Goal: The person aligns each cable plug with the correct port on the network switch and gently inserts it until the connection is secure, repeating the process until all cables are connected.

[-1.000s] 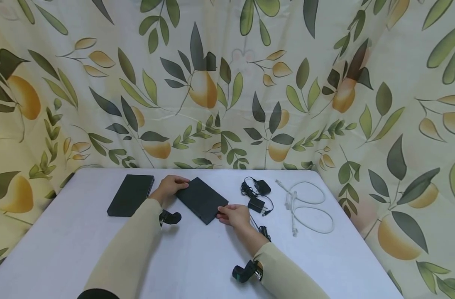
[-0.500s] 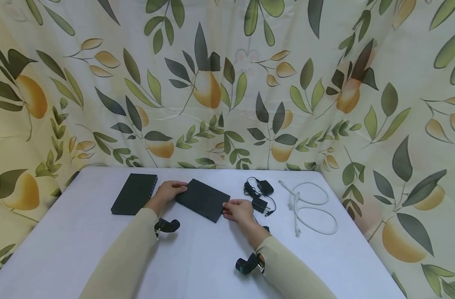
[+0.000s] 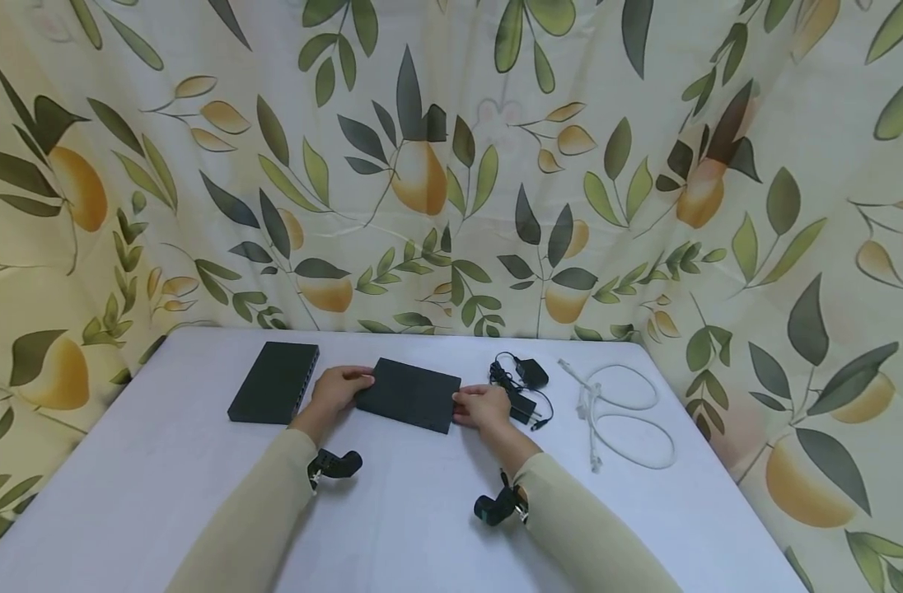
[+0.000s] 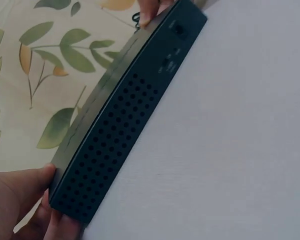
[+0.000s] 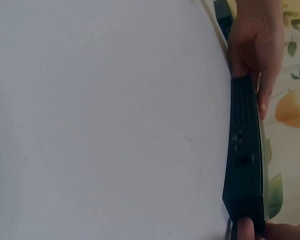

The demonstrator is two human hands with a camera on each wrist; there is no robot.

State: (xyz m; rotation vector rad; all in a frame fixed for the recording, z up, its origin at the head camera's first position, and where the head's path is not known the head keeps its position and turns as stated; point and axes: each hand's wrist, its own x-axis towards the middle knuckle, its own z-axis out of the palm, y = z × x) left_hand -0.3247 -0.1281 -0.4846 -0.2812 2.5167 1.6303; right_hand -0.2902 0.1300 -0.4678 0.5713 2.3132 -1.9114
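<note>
A flat black network switch [image 3: 407, 395] is held by its two ends above or on the white table; I cannot tell whether it touches. At its left end my left hand [image 3: 340, 389] pinches a corner, thumb on top and fingers beneath. My right hand [image 3: 484, 405] pinches the right end. In the left wrist view the network switch [image 4: 115, 120] turns a side with round vent holes, a small slide switch and a power jack toward me. The right wrist view shows that same side of the network switch [image 5: 244, 145], with my left hand [image 5: 256, 47] at the far end.
A second black box [image 3: 275, 383] with a row of ports lies to the left. Power adapters [image 3: 521, 391] with black cords lie right of my right hand. Farther right is a coiled white network cable [image 3: 622, 416]. A leaf-patterned curtain [image 3: 466, 165] hangs behind the table.
The network switch has turned counterclockwise, so its long side now lies nearly level across the view. My right hand has moved forward with its end. The left hand keeps its grip.
</note>
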